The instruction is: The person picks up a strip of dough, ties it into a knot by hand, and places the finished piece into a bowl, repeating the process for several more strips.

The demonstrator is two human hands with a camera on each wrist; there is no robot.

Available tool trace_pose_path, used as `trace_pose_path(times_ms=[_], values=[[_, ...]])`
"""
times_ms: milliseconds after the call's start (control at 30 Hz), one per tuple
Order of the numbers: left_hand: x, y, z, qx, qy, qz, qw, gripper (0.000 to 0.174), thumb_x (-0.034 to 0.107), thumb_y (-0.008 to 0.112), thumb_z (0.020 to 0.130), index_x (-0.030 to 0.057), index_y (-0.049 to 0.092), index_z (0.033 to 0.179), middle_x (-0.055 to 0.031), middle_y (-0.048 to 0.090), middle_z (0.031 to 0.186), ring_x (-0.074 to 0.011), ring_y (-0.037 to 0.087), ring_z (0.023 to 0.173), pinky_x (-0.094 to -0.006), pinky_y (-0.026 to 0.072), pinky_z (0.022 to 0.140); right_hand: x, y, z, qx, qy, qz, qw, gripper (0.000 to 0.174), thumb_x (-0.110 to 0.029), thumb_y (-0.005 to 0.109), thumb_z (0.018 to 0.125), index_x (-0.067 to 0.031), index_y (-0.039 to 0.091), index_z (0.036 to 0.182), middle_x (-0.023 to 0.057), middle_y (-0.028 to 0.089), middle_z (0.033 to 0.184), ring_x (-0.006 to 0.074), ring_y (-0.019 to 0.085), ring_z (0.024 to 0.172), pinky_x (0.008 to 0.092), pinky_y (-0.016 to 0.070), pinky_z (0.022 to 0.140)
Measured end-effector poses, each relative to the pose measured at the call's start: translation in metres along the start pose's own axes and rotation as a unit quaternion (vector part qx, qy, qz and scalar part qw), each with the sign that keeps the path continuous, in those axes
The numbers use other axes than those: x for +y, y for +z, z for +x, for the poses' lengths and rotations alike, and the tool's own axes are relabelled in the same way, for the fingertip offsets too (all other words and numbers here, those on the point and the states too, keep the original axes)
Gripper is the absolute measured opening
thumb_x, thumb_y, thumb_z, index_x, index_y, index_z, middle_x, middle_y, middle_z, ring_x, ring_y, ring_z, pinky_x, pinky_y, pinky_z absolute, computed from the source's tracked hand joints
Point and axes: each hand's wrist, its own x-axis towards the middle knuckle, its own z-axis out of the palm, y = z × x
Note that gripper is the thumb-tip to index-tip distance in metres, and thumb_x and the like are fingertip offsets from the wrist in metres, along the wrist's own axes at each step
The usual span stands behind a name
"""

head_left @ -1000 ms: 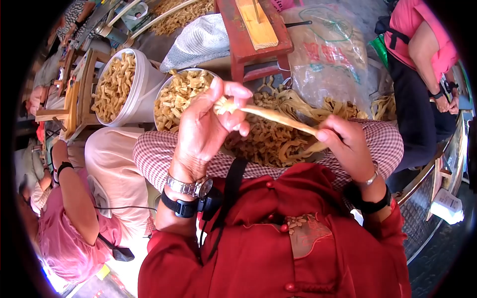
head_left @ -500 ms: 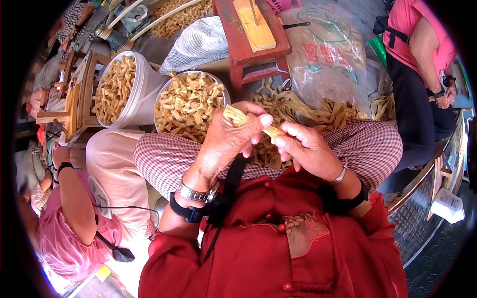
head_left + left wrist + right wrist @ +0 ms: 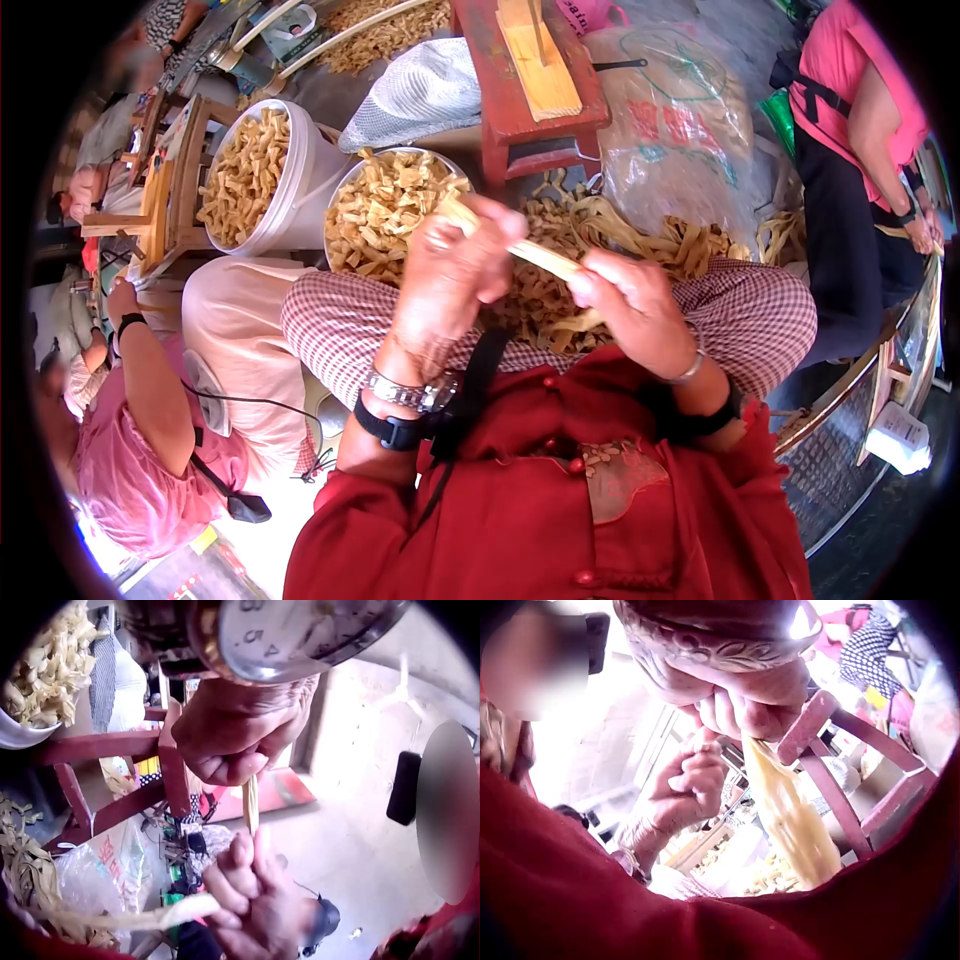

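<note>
Left hand [image 3: 452,268], right hand [image 3: 640,312] farther apart, more strip [image 3: 545,259] between, each grip pinching it

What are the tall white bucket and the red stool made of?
The tall white bucket looks like smooth plastic, with a thick rounded rim. The red stool is probably painted wood: it has straight, squared bars, though paint hides any grain.

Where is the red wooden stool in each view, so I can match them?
Head: red wooden stool, top centre, beneath a light wooden board.
Left wrist: red wooden stool, left of centre.
Right wrist: red wooden stool, right of centre.
Shared landmark: right hand gripping a pale strip.
</note>
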Motion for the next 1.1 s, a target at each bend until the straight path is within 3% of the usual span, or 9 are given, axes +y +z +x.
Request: trace_pose_path(times_ms=[167,333,667,867,933,967,1000,1033,1100], values=[[0.019,0.007,0.011,-0.007,0.014,-0.011,1.000,0.004,0.006,0.063,0.087,0.0060,0.059,0.089,0.0028,0.051,0.064,-0.0036,0.042,0.050,-0.0184,0.0348,0.040,-0.007,-0.035,0.007,-0.010,-0.026,-0.058,0.998,0.025,-0.020,0.052,0.091,0.0007,0.053,0.078,0.0105,0.045,0.059,0.0197,0.042,0.050,0.0326,0.0367,0.050],[0.046,0.037,0.060,-0.015,0.092,0.044,0.995,0.003,0.007,0.060,0.088,0.0045,0.059,0.089,0.0030,0.051,0.064,-0.0041,0.042,0.050,-0.0198,0.0368,0.042,-0.026,-0.077,0.061,0.069,-0.079,-0.207,0.973,0.031,-0.030,0.050,0.093,-0.0018,0.053,0.079,0.0169,0.046,0.061,0.0335,0.048,0.053,0.0389,0.0371,0.051],[0.077,0.044,0.138,-0.027,0.158,0.066,0.985,0.006,0.005,0.054,0.087,0.0026,0.059,0.084,-0.0008,0.053,0.067,-0.0062,0.041,0.050,-0.0232,0.0385,0.047,-0.033,-0.126,0.153,0.079,-0.136,-0.335,0.929,0.032,-0.031,0.049,0.090,-0.0024,0.053,0.077,0.0185,0.051,0.065,0.0375,0.051,0.062,0.0447,0.0373,0.057],[0.051,0.021,0.176,0.093,0.170,0.277,0.941,0.009,0.010,0.058,0.086,0.0036,0.061,0.081,0.0009,0.055,0.064,-0.0056,0.048,0.052,-0.0216,0.0395,0.044,0.033,-0.111,0.180,0.071,-0.100,-0.386,0.914,0.026,-0.026,0.049,0.091,-0.0035,0.054,0.079,0.0175,0.055,0.067,0.0397,0.053,0.066,0.0458,0.0403,0.059],[0.046,0.007,0.176,0.130,0.207,0.390,0.888,0.009,0.011,0.058,0.086,0.0033,0.062,0.082,0.0005,0.055,0.062,-0.0053,0.048,0.050,-0.0209,0.0383,0.042,0.045,-0.111,0.170,0.082,-0.092,-0.328,0.936,0.024,-0.025,0.050,0.091,-0.0030,0.057,0.082,0.0160,0.054,0.065,0.0337,0.054,0.062,0.0428,0.0411,0.058],[0.052,0.012,0.161,0.114,0.146,0.330,0.926,0.013,0.016,0.061,0.087,0.0034,0.063,0.084,0.0006,0.055,0.060,-0.0048,0.047,0.047,-0.0196,0.0359,0.040,0.046,-0.108,0.160,0.088,-0.078,-0.278,0.953,0.025,-0.025,0.050,0.091,-0.0026,0.057,0.083,0.0153,0.053,0.064,0.0311,0.053,0.060,0.0413,0.0411,0.057],[0.056,0.014,0.147,0.101,0.131,0.334,0.928,0.014,0.018,0.062,0.087,0.0036,0.063,0.084,0.0008,0.055,0.060,-0.0046,0.046,0.046,-0.0194,0.0355,0.040,0.044,-0.106,0.149,0.097,-0.063,-0.227,0.967,0.025,-0.025,0.050,0.091,-0.0022,0.058,0.084,0.0147,0.051,0.063,0.0285,0.052,0.058,0.0398,0.0411,0.057],[0.059,0.015,0.134,0.084,0.117,0.338,0.930,0.016,0.020,0.063,0.087,0.0037,0.063,0.084,0.0010,0.056,0.060,-0.0044,0.046,0.046,-0.0192,0.0352,0.040,0.038,-0.104,0.140,0.098,-0.057,-0.198,0.974,0.028,-0.026,0.052,0.093,-0.0005,0.059,0.086,0.0092,0.047,0.059,0.0183,0.048,0.056,0.0335,0.0402,0.056],[0.059,0.019,0.105,0.055,0.087,0.362,0.927,0.021,0.024,0.066,0.087,0.0037,0.062,0.083,0.0017,0.056,0.060,-0.0038,0.046,0.046,-0.0189,0.0346,0.040,0.021,-0.093,0.119,0.125,-0.064,-0.123,0.982,0.028,-0.026,0.052,0.093,-0.0003,0.058,0.087,0.0061,0.046,0.059,0.0146,0.046,0.057,0.0307,0.0396,0.055]])
